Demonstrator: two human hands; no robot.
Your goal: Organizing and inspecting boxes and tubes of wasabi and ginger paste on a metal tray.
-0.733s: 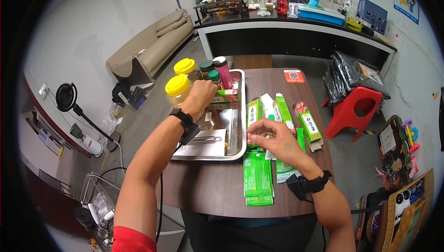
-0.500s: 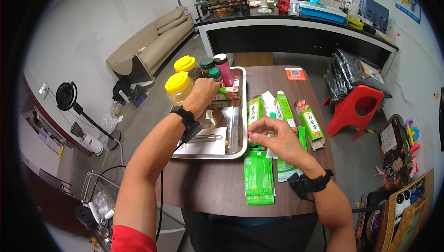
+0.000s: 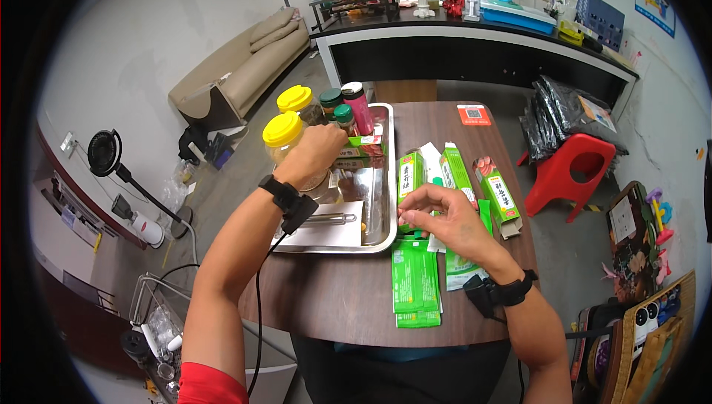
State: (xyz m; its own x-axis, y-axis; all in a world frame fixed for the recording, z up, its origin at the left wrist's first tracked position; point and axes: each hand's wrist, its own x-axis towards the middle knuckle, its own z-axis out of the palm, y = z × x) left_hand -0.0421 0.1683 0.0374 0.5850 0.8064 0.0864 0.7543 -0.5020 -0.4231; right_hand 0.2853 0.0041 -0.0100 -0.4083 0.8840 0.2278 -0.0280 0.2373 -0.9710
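Observation:
My left hand [image 3: 320, 149] reaches over the metal tray [image 3: 392, 181], between a yellow-lidded clear jar [image 3: 282, 130] and a green carton [image 3: 362, 150]. Its fingertips are hidden, so I cannot tell whether it holds anything. Just beyond it stand a small green-capped jar [image 3: 344, 115], a dark green-lidded jar [image 3: 331, 100] and a pink bottle [image 3: 359, 107]. My right hand [image 3: 449, 219] hovers by the tray's right rim, fingers bent and thumb near the index finger; what they pinch, if anything, is not visible. Beneath and around it lie green packets [image 3: 415, 278] and green cartons [image 3: 409, 174].
A second yellow-lidded jar [image 3: 298, 100] stands at the tray's far left. White paper [image 3: 326, 235] with a metal tool [image 3: 331, 219] lies in the near part of the tray. More green cartons [image 3: 498, 196] lie at right. Beside the table is a red stool [image 3: 571, 174].
My left hand has shifted slightly left, still among the jars and the green carton. My right hand has stayed almost where it was. The view has moved a little.

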